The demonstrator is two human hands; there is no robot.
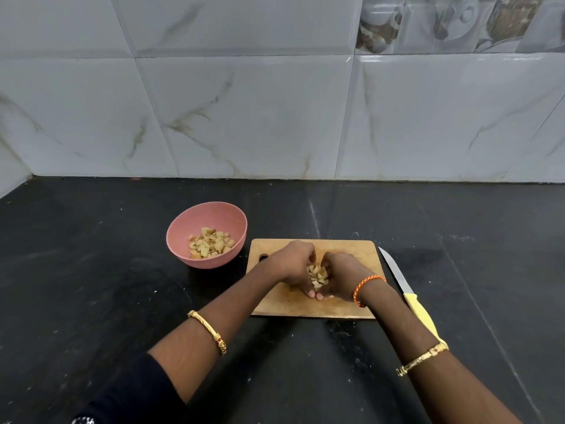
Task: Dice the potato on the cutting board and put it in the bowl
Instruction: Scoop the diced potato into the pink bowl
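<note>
A wooden cutting board [351,249] lies on the black counter. Over its middle, my left hand [292,266] and my right hand [339,275] are cupped together, fingers curled round a small heap of diced potato [318,276] held between them. A pink bowl [183,240] stands just left of the board and holds several potato cubes [211,243]. The part of the board under my hands is hidden.
A knife with a yellow handle [406,293] lies on the counter along the board's right edge, blade pointing away from me. The black counter [91,286] runs back to a white tiled wall [244,117].
</note>
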